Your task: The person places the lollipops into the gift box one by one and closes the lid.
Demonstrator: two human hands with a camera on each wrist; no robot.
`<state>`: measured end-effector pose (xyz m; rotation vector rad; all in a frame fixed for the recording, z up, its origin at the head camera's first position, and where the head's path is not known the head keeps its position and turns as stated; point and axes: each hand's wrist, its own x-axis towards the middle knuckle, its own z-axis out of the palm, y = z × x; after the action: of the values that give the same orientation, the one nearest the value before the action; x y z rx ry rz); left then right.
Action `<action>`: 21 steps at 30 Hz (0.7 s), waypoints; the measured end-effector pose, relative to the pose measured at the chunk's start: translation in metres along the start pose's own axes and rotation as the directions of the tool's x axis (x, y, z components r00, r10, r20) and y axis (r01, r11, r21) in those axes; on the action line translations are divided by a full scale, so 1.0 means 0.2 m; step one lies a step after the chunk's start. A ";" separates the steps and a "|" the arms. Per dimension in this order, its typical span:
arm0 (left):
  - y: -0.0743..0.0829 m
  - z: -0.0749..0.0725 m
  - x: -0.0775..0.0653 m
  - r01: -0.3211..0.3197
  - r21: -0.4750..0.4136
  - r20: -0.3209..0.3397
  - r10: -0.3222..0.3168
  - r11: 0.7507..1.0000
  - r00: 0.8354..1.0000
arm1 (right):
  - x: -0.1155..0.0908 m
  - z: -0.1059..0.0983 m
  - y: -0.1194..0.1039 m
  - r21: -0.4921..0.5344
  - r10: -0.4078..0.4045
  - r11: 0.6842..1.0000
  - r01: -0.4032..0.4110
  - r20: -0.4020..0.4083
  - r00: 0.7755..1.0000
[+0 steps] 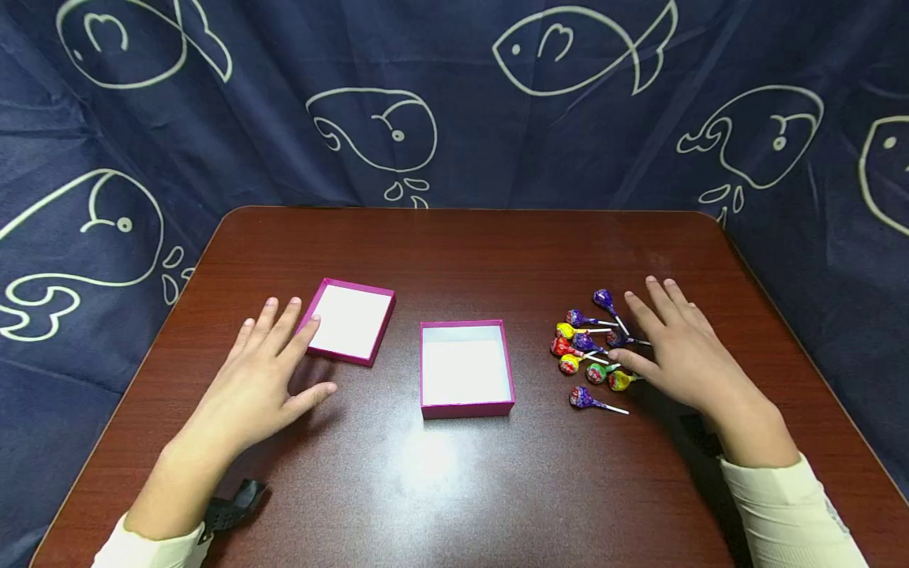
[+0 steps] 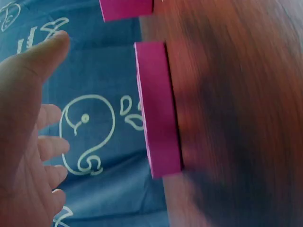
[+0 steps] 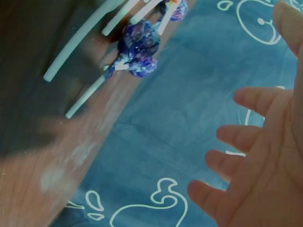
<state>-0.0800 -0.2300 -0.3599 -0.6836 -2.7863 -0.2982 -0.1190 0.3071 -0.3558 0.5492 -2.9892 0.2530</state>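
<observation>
My left hand (image 1: 259, 383) is spread with straight fingers beside a shallow pink lid (image 1: 351, 322) with a white inside; its index fingertip overlaps the lid's left edge in the head view. In the left wrist view the lid's pink side (image 2: 158, 109) stands apart from the thumb. A pink box (image 1: 467, 367), white inside and facing up, sits at the middle of the table. My right hand (image 1: 685, 351), fingers extended and holding nothing, hovers by a loose cluster of wrapped lollipops (image 1: 585, 341). Purple lollipops (image 3: 138, 40) with white sticks show close up in the right wrist view.
A brown wooden table (image 1: 461, 252) with rounded far corners carries everything. One purple lollipop (image 1: 584, 397) lies nearer me than the cluster. A dark blue cloth (image 1: 469, 150) with white fish and whale drawings hangs behind. A black strap (image 1: 237, 505) shows at my left wrist.
</observation>
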 end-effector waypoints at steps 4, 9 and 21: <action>0.06 0.02 0.01 -0.056 -0.082 0.018 0.057 0.995 0.998 | 0.00 0.00 -0.01 0.024 -0.033 0.999 0.033 0.002 0.999; 0.15 0.06 0.05 -0.090 -0.210 0.040 0.101 0.973 0.994 | -0.01 0.00 -0.03 0.037 -0.071 0.997 0.072 -0.010 0.997; 0.28 0.15 0.17 -0.105 -0.370 0.110 0.155 0.923 0.982 | -0.01 0.01 -0.11 0.021 -0.231 0.972 0.233 -0.077 0.970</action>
<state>-0.0885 -0.1598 -0.3713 -1.0042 -2.8221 -0.7806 -0.1102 0.2879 -0.3547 0.8642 -2.8196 0.2927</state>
